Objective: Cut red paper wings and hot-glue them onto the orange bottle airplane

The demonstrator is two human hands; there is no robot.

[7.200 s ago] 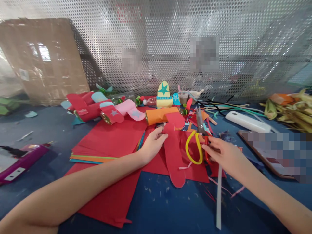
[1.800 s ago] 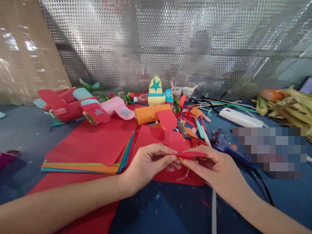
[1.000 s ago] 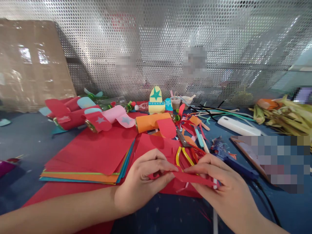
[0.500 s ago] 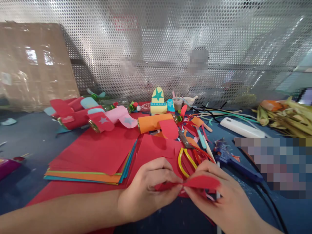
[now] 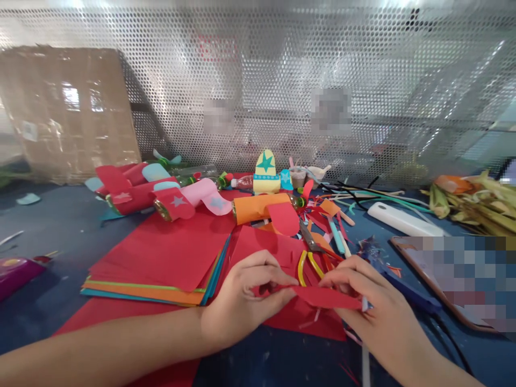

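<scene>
Between my two hands is a small cut piece of red paper, stretched level above the table. My left hand pinches its left end between thumb and fingers. My right hand is closed around its right end, where a small whitish bit shows by the fingers. Just behind the hands lie scissors with yellow handles, partly hidden by my right hand. A stack of coloured paper, red on top, sits to the left of my left hand. Loose red sheets lie under and behind the hands.
Paper-wrapped bottles stand or lie at the back, among them an orange one and a yellow one. To the right are a blue glue gun, a blurred-out tablet-like device, a white bar and corn husks. A cardboard box stands back left.
My right hand has shifted its grip outward along the red paper, which now lies flatter and more stretched between the hands. The view has moved slightly.
</scene>
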